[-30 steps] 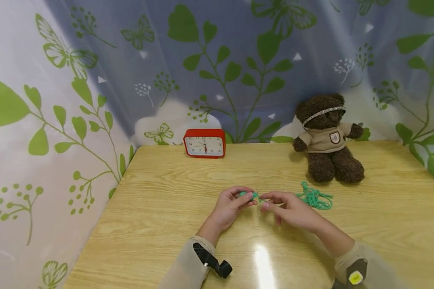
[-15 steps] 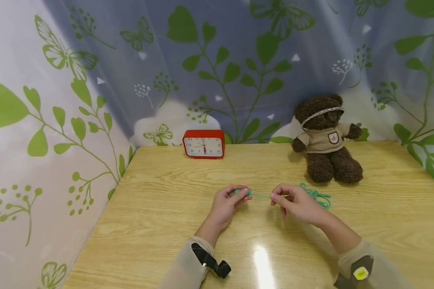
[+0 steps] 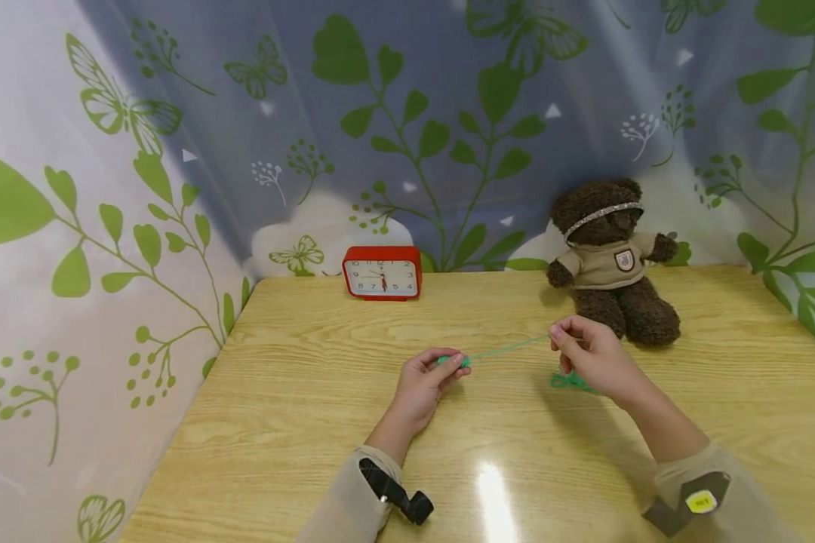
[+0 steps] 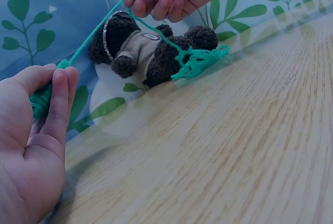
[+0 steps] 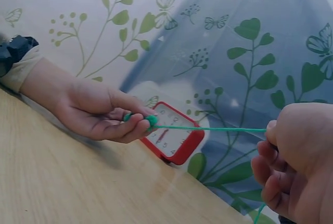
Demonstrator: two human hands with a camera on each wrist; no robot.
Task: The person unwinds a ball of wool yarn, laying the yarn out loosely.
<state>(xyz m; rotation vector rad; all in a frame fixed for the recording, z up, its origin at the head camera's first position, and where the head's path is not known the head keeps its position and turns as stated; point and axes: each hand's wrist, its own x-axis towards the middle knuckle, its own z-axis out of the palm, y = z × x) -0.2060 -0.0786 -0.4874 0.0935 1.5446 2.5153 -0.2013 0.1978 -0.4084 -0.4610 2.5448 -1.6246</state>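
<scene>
My left hand [image 3: 419, 388] holds a small wound bundle of green yarn [image 4: 40, 101] between thumb and fingers; the fingers hide part of it. From that bundle a straight strand [image 5: 213, 129] stretches up and right to my right hand [image 3: 598, 360], which pinches it between thumb and index finger above the table. Past the right fingertips the yarn runs down to a loose green tangle [image 4: 200, 62], which lies on the table near the teddy bear. In the head view the right hand partly covers this tangle [image 3: 570, 381].
A red alarm clock [image 3: 382, 273] stands at the back of the wooden table [image 3: 278, 422]. A brown teddy bear [image 3: 607, 256] in a beige top sits at the back right, behind the right hand. Leaf-printed curtains [image 3: 407, 136] hang along the back and left.
My right hand has moved right and upward from close beside the left hand, and the strand between them has grown longer. The left hand has shifted slightly left, still holding the bundle.
</scene>
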